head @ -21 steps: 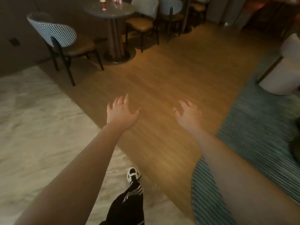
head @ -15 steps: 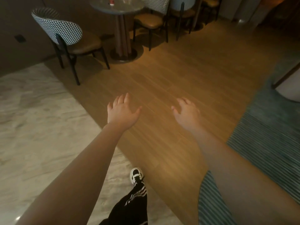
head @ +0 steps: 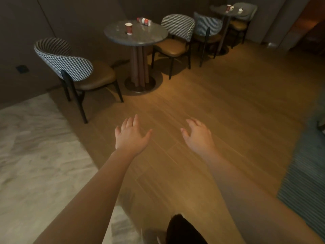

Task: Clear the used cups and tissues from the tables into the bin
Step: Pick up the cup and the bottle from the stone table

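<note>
Both empty, left hand [head: 131, 138] and right hand [head: 197, 137] spread above wood floor [head: 219, 103]; red cup [head: 128, 28] stands on round table [head: 149, 38] ahead.

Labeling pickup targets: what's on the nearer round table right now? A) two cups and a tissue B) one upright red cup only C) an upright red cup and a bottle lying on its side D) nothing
C: on the nearer round table a red cup stands upright and a bottle lies on its side near the far edge; both hands are empty.
</note>
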Available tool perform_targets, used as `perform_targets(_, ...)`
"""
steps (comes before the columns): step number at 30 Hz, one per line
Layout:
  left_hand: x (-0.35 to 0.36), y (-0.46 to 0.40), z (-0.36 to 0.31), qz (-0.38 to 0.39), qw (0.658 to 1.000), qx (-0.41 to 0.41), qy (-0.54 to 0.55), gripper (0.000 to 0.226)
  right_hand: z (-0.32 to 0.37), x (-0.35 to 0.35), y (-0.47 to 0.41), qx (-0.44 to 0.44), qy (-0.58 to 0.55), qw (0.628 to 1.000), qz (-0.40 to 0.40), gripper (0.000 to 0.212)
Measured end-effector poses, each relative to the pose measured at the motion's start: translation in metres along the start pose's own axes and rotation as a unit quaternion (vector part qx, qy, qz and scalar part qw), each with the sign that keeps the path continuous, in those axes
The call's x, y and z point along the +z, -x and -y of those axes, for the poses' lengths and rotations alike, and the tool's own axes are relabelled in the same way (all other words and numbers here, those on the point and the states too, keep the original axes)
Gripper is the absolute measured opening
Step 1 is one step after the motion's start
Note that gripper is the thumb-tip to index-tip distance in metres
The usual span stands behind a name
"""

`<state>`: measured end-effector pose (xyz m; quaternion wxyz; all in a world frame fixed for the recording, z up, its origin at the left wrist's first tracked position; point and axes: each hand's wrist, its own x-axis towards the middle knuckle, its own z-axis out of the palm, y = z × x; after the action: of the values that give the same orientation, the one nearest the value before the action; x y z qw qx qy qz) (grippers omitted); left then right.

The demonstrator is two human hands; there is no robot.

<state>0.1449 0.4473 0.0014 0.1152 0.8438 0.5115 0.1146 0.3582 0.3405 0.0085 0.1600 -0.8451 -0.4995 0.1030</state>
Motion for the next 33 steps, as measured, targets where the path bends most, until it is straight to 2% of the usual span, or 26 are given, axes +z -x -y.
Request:
perform_targets(9, 0.041, -0.244, 0.01, 0.013, 1.0, -0.024, -0.002, 0.079, -0.006, 0.029, -0.263, -0.003, -0.019, 1.0, -0.003, 0.056)
perform_targets(14, 0.043, -0.403, 0.003, 0.032, 0.998, -0.045, 0.018, 0.078, 0.007, 0.01, -0.435, -0.018, -0.019, 1.0, 0.003, 0.056)
perform_targets(20, 0.038, -0.564, 0.006, 0.005, 0.997, -0.075, 0.03, 0.077, 0.039, -0.001, -0.602, -0.041, -0.02, 0.999, -0.012, 0.053)
perform_targets(29, 0.054, -0.804, 0.063, -0.022, 0.994, -0.103, 0.033, 0.078, 0.083, 0.044, -0.853, -0.069, -0.032, 0.997, -0.002, 0.053)
perform_targets(33, 0.057, -0.934, 0.106, -0.002, 0.994, -0.1, 0.035, 0.078, 0.115, 0.064, -0.988, -0.078, -0.012, 0.997, 0.007, 0.054)
